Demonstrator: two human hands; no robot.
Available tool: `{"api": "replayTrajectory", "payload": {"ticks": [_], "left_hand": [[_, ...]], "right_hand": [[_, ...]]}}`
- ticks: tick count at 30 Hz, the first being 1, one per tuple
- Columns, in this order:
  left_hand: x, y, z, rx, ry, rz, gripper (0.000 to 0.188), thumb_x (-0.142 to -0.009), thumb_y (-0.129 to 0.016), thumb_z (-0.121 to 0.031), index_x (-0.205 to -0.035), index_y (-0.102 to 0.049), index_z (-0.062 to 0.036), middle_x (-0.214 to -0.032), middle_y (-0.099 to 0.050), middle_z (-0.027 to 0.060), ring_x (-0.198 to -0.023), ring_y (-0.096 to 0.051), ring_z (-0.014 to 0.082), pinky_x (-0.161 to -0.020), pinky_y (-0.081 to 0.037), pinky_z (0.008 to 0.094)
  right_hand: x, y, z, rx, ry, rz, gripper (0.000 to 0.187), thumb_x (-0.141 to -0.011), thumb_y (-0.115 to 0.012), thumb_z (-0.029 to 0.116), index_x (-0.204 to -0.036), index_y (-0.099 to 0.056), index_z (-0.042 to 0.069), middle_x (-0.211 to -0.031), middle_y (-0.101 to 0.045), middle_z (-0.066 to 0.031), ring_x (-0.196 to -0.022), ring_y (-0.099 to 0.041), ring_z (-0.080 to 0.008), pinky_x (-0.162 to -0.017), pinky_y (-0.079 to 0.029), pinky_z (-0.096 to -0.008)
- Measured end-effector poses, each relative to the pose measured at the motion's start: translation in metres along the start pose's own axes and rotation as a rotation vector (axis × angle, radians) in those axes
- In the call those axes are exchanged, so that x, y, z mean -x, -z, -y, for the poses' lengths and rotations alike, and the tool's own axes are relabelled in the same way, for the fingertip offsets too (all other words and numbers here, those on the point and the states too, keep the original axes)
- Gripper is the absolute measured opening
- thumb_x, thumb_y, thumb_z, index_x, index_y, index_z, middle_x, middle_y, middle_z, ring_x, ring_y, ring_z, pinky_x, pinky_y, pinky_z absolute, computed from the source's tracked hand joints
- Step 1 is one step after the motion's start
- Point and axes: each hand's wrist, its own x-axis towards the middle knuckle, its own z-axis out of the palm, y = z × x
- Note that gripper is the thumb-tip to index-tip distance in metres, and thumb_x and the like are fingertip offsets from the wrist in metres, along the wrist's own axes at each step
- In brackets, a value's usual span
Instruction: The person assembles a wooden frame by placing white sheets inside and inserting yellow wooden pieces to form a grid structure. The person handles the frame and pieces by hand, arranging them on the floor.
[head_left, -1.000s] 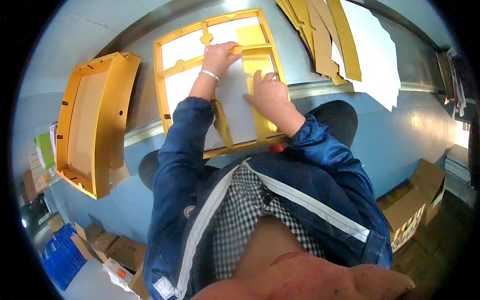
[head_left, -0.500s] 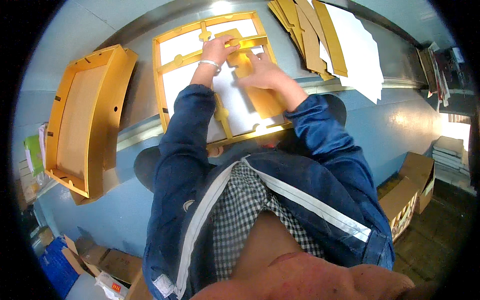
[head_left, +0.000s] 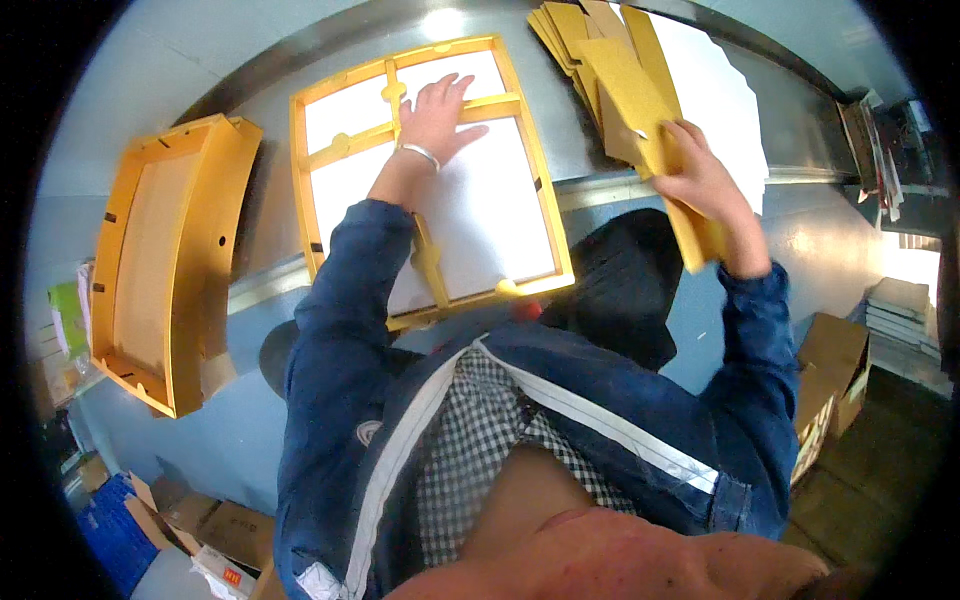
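Box [head_left: 541, 203], yellow and shallow, lay on the grey metal worktop [head_left: 265, 195] in front of the seated person, its near end projecting past the worktop's front edge. Crossed yellow dividers [head_left: 365, 137] split the interior into four compartments, each with a white floor.

Left hand [head_left: 432, 122]: positioned over the far part of the box, at the divider crossing. Its fingers were spread, with the thumb extended well apart toward the right. From where I stood, I could not tell how firmly it bore on the divider. A pale bracelet [head_left: 419, 153] encircled the wrist.

Right hand [head_left: 703, 182]: located to the right of the box, pinching a yellow strip [head_left: 617, 78] between thumb and fingers. The strip was clear of the box and tilted — far end over a stack of yellow card pieces [head_left: 556, 32], near end blurred and beyond the worktop edge. Contact between strip and stack could not be determined.

White sheets [head_left: 722, 95] lay just right of the stack. A second yellow box [head_left: 152, 262] stood left of the first, well apart — its open side faced left, and a dark round hole [head_left: 222, 241] marked one wall.
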Motion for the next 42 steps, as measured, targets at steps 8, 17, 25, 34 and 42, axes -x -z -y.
{"api": "replayTrajectory", "payload": {"ticks": [8, 17, 25, 34, 42], "left_hand": [[-0.039, -0.023, -0.026, 0.038, -0.125, 0.350, 0.020, -0.094, -0.061, -0.029, -0.094, -0.060, -0.0082, -0.091, -0.064, 0.0098, -0.089, -0.062, 0.0284, -0.075, -0.053, 0.0399], [-0.044, -0.047, -0.034, -0.129, -0.036, 0.435, 0.021, -0.092, -0.062, -0.030, -0.098, -0.058, -0.0103, -0.096, -0.065, 0.0103, -0.091, -0.065, 0.0281, -0.074, -0.053, 0.0435], [-0.049, -0.054, -0.032, -0.215, -0.093, 0.511, 0.020, -0.095, -0.057, -0.029, -0.100, -0.058, -0.0096, -0.094, -0.067, 0.0116, -0.088, -0.067, 0.0315, -0.077, -0.054, 0.0446], [-0.044, -0.067, -0.031, -0.150, -0.087, 0.413, 0.017, -0.095, -0.057, -0.026, -0.095, -0.059, -0.0095, -0.088, -0.066, 0.0106, -0.085, -0.067, 0.0298, -0.073, -0.053, 0.0433], [-0.028, -0.049, -0.018, -0.181, -0.088, 0.330, 0.012, -0.092, -0.058, -0.022, -0.096, -0.060, -0.0107, -0.090, -0.065, 0.0087, -0.089, -0.063, 0.0286, -0.080, -0.047, 0.0430]], "right_hand": [[-0.158, -0.113, 0.015, 0.294, 0.019, -0.300, 0.076, -0.077, -0.076, 0.046, -0.137, -0.053, 0.005, -0.140, -0.050, -0.0236, -0.129, -0.049, -0.0393, -0.105, -0.044, -0.0451], [-0.115, -0.169, 0.084, -0.395, -0.059, 0.003, 0.054, -0.079, -0.067, 0.013, -0.128, -0.049, -0.002, -0.109, -0.066, -0.0260, -0.105, -0.063, -0.0427, -0.090, -0.052, -0.0500], [-0.115, -0.159, 0.091, -0.319, -0.083, 0.032, 0.033, -0.078, -0.059, 0.003, -0.110, -0.050, -0.002, -0.101, -0.067, -0.0266, -0.096, -0.065, -0.0447, -0.084, -0.054, -0.0507], [-0.111, -0.168, 0.097, -0.307, -0.087, 0.009, 0.037, -0.081, -0.059, 0.007, -0.115, -0.048, -0.001, -0.108, -0.065, -0.0249, -0.103, -0.062, -0.0432, -0.088, -0.053, -0.0498], [-0.116, -0.168, 0.092, -0.341, -0.108, 0.057, 0.049, -0.084, -0.054, 0.008, -0.132, -0.048, 0.003, -0.121, -0.062, -0.0245, -0.112, -0.060, -0.0419, -0.094, -0.050, -0.0509]]}}
